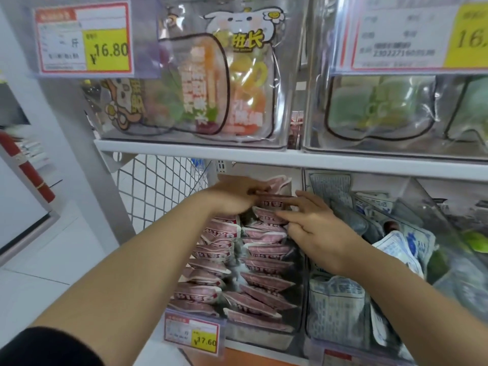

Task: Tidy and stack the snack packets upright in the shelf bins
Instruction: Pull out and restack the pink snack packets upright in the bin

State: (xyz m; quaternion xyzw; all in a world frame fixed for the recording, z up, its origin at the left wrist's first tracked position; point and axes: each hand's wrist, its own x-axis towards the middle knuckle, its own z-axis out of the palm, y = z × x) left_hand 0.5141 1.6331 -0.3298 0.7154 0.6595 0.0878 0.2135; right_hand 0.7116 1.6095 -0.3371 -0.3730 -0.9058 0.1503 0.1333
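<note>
Pink packets (253, 262) lay in two rows inside the clear bin (264, 339), below the white shelf board (200, 151). Long edges ran left to right, faces tipped rearward. Rearmost packets (277, 182) stood highest, straight beyond both hands. Left hand (232, 198) was nearer, grip curled over their tops; blur hid whether it pinched any. Right hand (317, 231) was just in front, grip unclenched, straight fingers pressing the right row's tops. Judged the left better placed to square them upright.

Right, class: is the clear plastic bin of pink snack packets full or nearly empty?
Full. Two rows of pink snack packets pack the clear plastic bin from its front wall to the back.
</note>
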